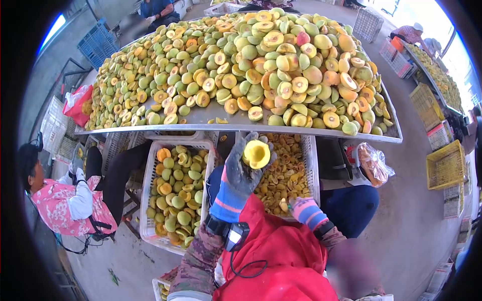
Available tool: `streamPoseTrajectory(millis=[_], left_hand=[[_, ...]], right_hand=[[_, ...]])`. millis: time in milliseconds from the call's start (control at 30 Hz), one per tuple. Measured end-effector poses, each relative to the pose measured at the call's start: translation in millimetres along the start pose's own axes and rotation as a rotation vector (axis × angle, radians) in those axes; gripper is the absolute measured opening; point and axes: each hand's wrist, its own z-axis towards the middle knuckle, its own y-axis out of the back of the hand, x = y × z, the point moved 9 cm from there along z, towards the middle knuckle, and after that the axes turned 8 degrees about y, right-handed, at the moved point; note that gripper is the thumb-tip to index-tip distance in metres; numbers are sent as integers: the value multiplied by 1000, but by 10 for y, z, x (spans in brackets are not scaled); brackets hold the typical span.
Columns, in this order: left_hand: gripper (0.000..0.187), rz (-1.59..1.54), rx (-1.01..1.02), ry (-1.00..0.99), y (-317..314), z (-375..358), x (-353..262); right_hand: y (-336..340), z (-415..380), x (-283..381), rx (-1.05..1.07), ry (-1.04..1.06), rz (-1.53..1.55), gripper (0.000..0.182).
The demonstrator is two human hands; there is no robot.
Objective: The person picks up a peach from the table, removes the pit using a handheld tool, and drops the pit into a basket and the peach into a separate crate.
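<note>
My left hand, in a grey and blue striped glove, is raised just below the table edge, its fingers wrapped round a halved yellow fruit with its hollow side up. Low at the right, my right hand, in a striped glove, is closed near the rim of a white crate of small brown-yellow pieces. A small pale piece shows by its fingertips; what the fingers grip is too small to make out. Left of my left hand stands a white crate of green and orange fruit halves.
A metal table heaped with cut fruit spans the front. A co-worker in a pink patterned top sits at the left. A plastic bag lies right of my crate. Yellow crates stand at the far right; other people work farther back.
</note>
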Motion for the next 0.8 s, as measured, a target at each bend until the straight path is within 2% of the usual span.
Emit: streamPoseTrajectory(millis=[33,67,100,133,167,200,267,300,333,400,433,467,633,667,700,733,767,800], left_hand=[[33,336,1,-239,-26,-130,-92],[33,329,-8,-240,59,-111,-91],[32,195,-18,-167,222,-97,-44],[32,67,-15,-96,301,-68,2],[32,384,15,-257,99,-190,-60],[32,383,19,-254,19,-234,-93],[31,1698,-18,-818,-525,-526,-174],[28,1575,-1,-813,-536,-550,-155],[28,1569,2,-813,-519,-558,-105],[28,1365,33,-833,-500,-603,-118],[29,1341,-1,-738,-461,-587,-117],[29,1337,2,-739,-446,-593,-111],[29,1543,-70,-864,-338,-679,-88],[29,1543,-86,-865,-305,-697,-63],[29,966,-176,-548,37,-571,-72],[29,385,-250,-253,360,-505,111],[29,306,-201,-295,270,-596,72],[27,254,-196,-279,380,-670,-9]], right_hand=[[70,-17,4,-1,-4,3,27],[405,-98,-74,-265,-60,245,29],[703,-239,-153,-524,-121,496,32],[940,-221,-130,-595,-58,817,27],[1234,-270,-64,-648,-37,917,26],[1462,-321,-2,-698,-18,1018,24],[2041,-544,347,-1018,271,345,26],[2153,-564,426,-1083,291,248,28],[2112,-455,297,-1050,217,726,28],[2051,-256,310,-809,89,751,27],[2056,-244,342,-810,87,747,27],[2061,-240,367,-814,51,656,26],[1842,-95,379,-723,-24,504,31],[1770,-53,302,-757,-80,352,27],[1716,14,232,-792,-123,201,25],[1447,175,-168,-591,-379,358,24],[778,591,-467,-388,-218,-55,19],[1222,279,-409,-382,-369,19,27]])
